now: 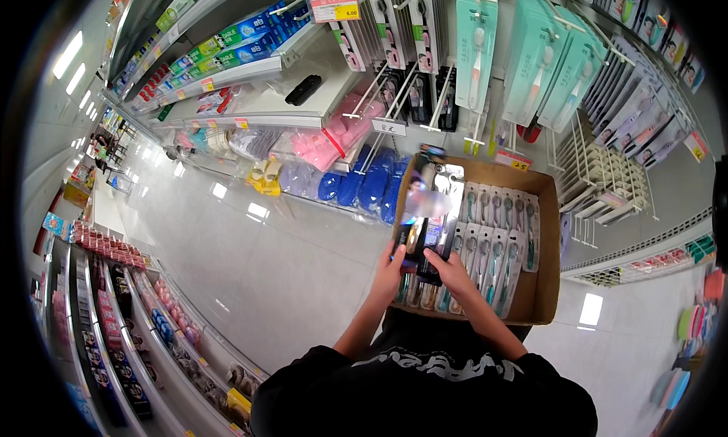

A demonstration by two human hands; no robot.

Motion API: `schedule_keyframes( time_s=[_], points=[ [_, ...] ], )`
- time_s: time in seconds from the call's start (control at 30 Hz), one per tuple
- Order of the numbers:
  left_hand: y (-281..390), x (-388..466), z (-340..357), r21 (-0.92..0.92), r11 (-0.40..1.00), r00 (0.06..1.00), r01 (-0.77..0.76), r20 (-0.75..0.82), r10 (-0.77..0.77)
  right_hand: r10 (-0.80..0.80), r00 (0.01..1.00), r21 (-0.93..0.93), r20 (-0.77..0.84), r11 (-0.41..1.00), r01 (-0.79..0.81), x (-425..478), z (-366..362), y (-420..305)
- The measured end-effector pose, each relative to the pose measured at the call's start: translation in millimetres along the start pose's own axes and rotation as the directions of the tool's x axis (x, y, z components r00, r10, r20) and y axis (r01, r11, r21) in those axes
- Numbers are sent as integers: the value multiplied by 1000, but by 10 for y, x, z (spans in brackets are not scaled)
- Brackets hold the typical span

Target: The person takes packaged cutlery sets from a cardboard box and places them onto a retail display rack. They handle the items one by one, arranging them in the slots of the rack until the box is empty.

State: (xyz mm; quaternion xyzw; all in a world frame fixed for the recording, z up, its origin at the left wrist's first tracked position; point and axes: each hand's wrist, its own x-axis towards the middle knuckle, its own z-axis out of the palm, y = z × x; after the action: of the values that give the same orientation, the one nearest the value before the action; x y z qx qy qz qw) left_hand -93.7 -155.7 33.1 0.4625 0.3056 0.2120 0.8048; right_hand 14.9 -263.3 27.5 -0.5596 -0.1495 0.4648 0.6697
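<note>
Before me is an open cardboard box (546,232) holding rows of packaged toothbrushes (483,260). Over its left part, my left hand (392,266) grips the lower end of a dark, shiny blister pack (414,209). Right beside it, my right hand (449,269) is closed on another shiny pack with black edges (443,209), which bears writing. Glare and blur hide what is inside both packs. The packs lie side by side, tilted slightly, above the box's contents.
Toothbrush packs (478,50) hang on metal hooks (438,104) above the box. Toothpaste boxes (244,47) line a shelf at upper left. Pink packaged goods (335,132) and blue slippers (369,181) are left of the box. Another stocked shelf (165,346) stands across the tiled aisle.
</note>
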Motion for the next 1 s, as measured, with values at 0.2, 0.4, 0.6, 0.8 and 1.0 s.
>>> schedule_keyframes(
  time_s=[0.2, 0.4, 0.6, 0.8, 1.0],
  points=[
    [153, 325, -293, 96, 983, 981, -155, -103, 165, -67, 996, 69, -57, 995, 71, -29, -225, -24],
    [173, 725, -680, 240, 962, 968, -129, -179, 174, -31, 998, 111, -62, 993, 38, -70, -291, -4],
    [257, 1169, -609, 180, 959, 975, -220, -4, 224, -9, 997, 117, -80, 993, 18, -77, -287, 21],
    [102, 1666, -769, 155, 955, 966, -252, 88, 241, 36, 994, 139, -105, 990, -21, -52, -293, 2],
    [61, 1912, -782, 158, 952, 963, -261, 105, 247, 55, 993, 136, -105, 990, -40, -32, -331, 18]
  ],
)
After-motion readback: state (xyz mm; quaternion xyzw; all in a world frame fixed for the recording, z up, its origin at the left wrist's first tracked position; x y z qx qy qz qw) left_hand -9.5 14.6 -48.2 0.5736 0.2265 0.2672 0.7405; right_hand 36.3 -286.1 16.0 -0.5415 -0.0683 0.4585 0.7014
